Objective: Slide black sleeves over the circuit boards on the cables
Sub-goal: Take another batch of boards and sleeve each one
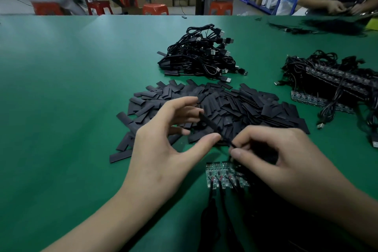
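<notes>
A heap of flat black sleeves (235, 106) covers the middle of the green table (61, 88). My left hand (163, 145) hovers over its near edge and pinches one black sleeve (208, 122) between thumb and fingers, tilted edge-on. My right hand (272, 157) holds the sleeve's lower right end, where something dark and thin pokes out; its fingers are curled around a dark bundle I cannot make out. Just below, several bare circuit boards (223, 175) lie side by side, each with a black cable (212, 210) running toward me.
A pile of coiled black USB cables (202, 55) sits beyond the sleeves. At the right lies a stack of cabled circuit boards (331, 86). Another person's hands (337, 7) work at the far right corner. Red stools (155, 9) stand past the far edge.
</notes>
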### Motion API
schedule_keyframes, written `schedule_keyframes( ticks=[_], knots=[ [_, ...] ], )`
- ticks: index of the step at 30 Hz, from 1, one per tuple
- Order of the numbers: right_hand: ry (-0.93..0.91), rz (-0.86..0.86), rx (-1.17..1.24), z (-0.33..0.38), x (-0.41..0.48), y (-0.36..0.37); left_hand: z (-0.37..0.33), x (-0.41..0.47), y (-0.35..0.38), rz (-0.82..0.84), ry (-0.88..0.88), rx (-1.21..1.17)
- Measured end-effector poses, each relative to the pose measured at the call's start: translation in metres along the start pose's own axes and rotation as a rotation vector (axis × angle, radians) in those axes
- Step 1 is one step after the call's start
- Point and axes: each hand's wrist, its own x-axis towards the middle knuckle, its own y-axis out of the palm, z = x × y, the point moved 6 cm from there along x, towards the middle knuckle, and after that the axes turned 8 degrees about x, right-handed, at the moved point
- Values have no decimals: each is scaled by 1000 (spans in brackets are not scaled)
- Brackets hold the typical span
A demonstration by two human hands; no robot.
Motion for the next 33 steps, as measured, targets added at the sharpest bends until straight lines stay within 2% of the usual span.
schedule_keyframes(
  ticks=[3,5,7,10,14,19,26,30,33],
  knots=[
    [94,-73,88,-4,10,-26,-4,-1,-1,94,62,256],
    [134,-103,127,-5,19,-44,-8,-3,6,234,120,425],
    [157,-108,150,-6,25,-51,-9,-8,15,356,121,477],
    [171,-88,141,-7,23,-41,-5,-12,21,430,63,464],
    [187,-53,190,-5,16,-23,8,-8,17,405,-165,220],
    [137,60,247,-1,9,-11,13,-7,16,370,-315,-30],
    [3,-25,34,-2,-15,-35,15,-5,15,362,-353,-197],
    [29,-17,131,1,-16,-47,19,-6,20,373,-440,-353],
    [33,34,-29,2,-16,-40,20,-8,18,345,-516,-489]
  ],
)
